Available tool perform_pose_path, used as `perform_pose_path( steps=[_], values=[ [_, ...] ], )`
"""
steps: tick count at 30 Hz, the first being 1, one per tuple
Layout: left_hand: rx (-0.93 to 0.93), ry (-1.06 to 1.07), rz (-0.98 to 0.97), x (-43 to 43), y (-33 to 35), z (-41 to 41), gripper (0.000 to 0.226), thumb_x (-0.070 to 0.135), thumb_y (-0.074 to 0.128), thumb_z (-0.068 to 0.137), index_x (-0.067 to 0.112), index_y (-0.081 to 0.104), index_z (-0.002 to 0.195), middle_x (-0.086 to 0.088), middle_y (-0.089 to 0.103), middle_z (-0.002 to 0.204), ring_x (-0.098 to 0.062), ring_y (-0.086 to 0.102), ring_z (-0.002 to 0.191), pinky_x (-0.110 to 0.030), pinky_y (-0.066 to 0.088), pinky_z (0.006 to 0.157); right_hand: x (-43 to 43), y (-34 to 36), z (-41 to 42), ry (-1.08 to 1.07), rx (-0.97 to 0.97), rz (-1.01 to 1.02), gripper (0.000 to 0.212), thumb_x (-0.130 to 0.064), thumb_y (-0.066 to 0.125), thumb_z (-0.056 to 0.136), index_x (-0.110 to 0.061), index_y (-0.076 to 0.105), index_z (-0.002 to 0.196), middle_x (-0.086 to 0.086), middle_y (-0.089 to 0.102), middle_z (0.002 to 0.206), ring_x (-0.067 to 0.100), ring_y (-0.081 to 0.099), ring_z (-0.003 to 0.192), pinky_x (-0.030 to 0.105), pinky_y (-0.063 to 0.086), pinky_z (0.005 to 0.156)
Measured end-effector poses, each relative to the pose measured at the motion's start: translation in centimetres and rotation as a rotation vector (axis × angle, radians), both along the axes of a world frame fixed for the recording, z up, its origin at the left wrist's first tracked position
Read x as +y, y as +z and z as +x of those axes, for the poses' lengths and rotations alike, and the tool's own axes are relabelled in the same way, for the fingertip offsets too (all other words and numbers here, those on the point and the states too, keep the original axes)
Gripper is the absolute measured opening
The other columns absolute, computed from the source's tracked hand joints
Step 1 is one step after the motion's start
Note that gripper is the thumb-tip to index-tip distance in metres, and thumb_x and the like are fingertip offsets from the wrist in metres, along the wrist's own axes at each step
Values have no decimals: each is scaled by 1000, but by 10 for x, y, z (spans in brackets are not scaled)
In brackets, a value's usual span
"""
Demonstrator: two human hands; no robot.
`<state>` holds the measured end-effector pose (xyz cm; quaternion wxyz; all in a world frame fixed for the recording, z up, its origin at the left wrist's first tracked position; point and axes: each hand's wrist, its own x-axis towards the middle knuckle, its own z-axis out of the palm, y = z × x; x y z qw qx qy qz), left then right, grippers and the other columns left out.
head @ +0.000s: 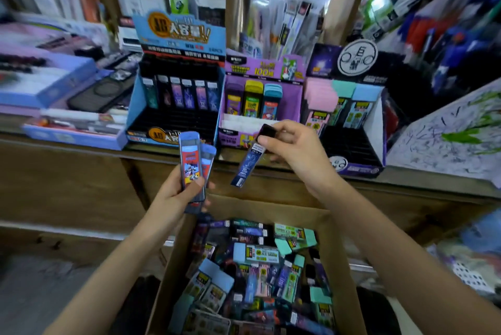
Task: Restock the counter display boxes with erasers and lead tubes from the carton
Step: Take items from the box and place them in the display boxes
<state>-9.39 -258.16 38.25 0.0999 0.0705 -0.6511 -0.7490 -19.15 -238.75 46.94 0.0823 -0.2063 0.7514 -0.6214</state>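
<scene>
My left hand [177, 195] grips a small stack of blue lead tubes [191, 161], upright, in front of the counter. My right hand [291, 148] pinches the black cap of a single dark blue lead tube [248, 162], which hangs tilted below the purple display box [294, 96]. The open brown carton [336, 250] below my arms holds several mixed erasers and lead tubes. On the counter stand three display boxes: a blue one [135, 101] with dark tubes at the left, the purple one with coloured tubes in the middle, a dark one [378, 123] with pastel erasers at the right.
A wooden counter [67, 185] runs across the view. Flat stationery boxes and a dark phone-like case [100, 97] lie at the left. A scribbled white sheet [447, 144] lies at the right. Shelves of packaged pens fill the background.
</scene>
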Motion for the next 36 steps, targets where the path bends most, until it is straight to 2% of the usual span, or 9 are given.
perform_pose_path(
  steps=[2,5,9,14,18,21,29,32,36],
  values=[
    [6,36,-14,-21,9,1,21,12,47,94,16,52,114,0,68,80,-13,61,56,-22,52,52,-16,17,-9,2,45,4,10,-10,67,85,-12,58,83,22,67,80,23,57,70,37,48,64],
    [26,100,-33,-48,19,3,17,13,48,94,20,55,107,2,69,78,-12,61,55,-22,52,52,-45,41,-26,-1,123,-19,18,-6,69,83,-17,55,78,-1,60,61,9,53,56,22,48,53],
    [27,183,-36,-74,22,7,14,11,48,94,20,56,102,6,70,75,-10,62,55,-22,51,52,-93,58,-47,3,207,12,16,-3,68,82,-14,57,78,3,60,72,4,56,55,18,52,55],
    [14,234,17,-92,18,15,15,8,49,93,17,57,102,-1,68,79,-12,62,55,-21,52,49,-161,54,-65,9,394,203,12,-17,69,84,-11,63,92,7,65,85,23,61,76,42,51,76],
    [19,244,12,-99,10,21,15,9,50,93,17,57,102,-1,69,77,-11,62,54,-19,48,47,-194,44,-75,4,479,313,23,-17,69,84,-6,66,104,8,66,92,18,57,80,23,40,71],
    [0,232,5,-105,3,23,15,12,51,92,19,58,104,-3,71,81,-13,65,60,-19,48,49,-202,43,-78,21,486,326,25,-15,69,84,-5,67,107,5,65,91,13,54,78,17,36,69],
    [-3,193,19,-112,-3,21,21,23,56,87,19,58,107,-6,71,90,-16,67,67,-20,47,50,-208,35,-84,29,459,344,20,-12,70,83,-6,61,101,10,62,82,22,57,71,39,49,75],
    [12,185,12,-109,-1,20,22,25,56,86,21,58,107,-5,71,90,-17,67,68,-20,49,52,-211,26,-84,41,491,354,25,-9,66,85,-13,43,94,8,57,76,22,53,65,39,49,66],
    [30,170,-25,-104,3,19,22,20,55,88,18,57,110,-4,71,89,-18,68,69,-20,50,54,-210,23,-83,41,674,465,23,-14,64,88,-8,45,100,5,54,75,26,55,69,36,47,66]
  ],
)
